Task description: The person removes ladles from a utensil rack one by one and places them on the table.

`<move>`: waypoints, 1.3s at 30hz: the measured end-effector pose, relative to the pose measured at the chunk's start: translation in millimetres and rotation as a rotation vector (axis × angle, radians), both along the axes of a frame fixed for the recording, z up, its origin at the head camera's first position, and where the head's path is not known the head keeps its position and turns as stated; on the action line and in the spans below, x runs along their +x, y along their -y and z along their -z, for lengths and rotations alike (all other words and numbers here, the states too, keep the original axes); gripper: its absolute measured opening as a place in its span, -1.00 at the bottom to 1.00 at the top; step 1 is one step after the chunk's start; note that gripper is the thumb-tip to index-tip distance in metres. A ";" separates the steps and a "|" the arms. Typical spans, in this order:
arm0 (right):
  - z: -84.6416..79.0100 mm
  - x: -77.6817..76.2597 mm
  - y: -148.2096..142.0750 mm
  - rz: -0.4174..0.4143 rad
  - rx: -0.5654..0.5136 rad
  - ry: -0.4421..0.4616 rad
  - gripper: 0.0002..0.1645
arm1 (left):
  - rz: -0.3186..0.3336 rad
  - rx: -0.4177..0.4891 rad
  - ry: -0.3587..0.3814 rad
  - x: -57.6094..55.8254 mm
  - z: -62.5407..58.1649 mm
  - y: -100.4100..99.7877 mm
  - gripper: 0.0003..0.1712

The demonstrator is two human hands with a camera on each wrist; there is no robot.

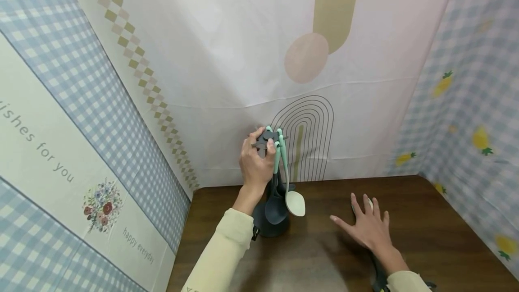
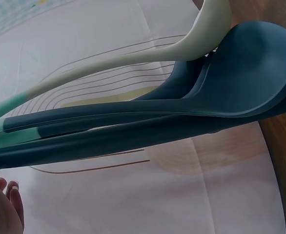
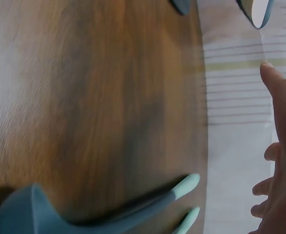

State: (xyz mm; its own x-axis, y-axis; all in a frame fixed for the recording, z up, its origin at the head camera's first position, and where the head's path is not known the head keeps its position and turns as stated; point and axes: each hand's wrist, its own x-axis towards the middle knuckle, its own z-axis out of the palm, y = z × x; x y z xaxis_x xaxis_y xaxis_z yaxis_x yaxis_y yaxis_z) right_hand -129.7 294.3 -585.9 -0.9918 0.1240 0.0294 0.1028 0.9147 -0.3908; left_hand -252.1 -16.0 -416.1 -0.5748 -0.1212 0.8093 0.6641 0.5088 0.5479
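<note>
A dark utensil stand [image 1: 267, 137] with a round base [image 1: 267, 230] stands near the back of the table. My left hand [image 1: 256, 163] grips its pronged top, thumb on the near side and fingers behind. From the prongs hang a dark spoon [image 1: 276, 211] and a cream spoon [image 1: 295, 204] with mint handle ends; another dark utensil is partly hidden behind them. My right hand [image 1: 371, 229] is over the table to the right, fingers spread, holding nothing. Below it lie dark utensils, partly covered by the hand; a dark ladle [image 3: 30, 217] shows in the right wrist view.
The brown wooden table [image 1: 316, 242] meets a white patterned cloth wall [image 1: 227, 57] behind the stand. Blue checked cloth hangs on both sides. Mint handle ends [image 3: 188, 185] of the lying utensils point toward the back wall.
</note>
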 end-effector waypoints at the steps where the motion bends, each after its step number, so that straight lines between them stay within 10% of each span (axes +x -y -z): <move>1: -1.5 -0.1 3.1 -0.003 0.000 -0.017 0.43 | 0.003 0.001 0.000 0.3 0.2 0.0 -0.43; 39: -136.0 -1.8 140.7 -0.242 -0.194 -0.594 0.17 | -0.046 -0.036 -0.131 -0.7 -5.5 8.4 0.01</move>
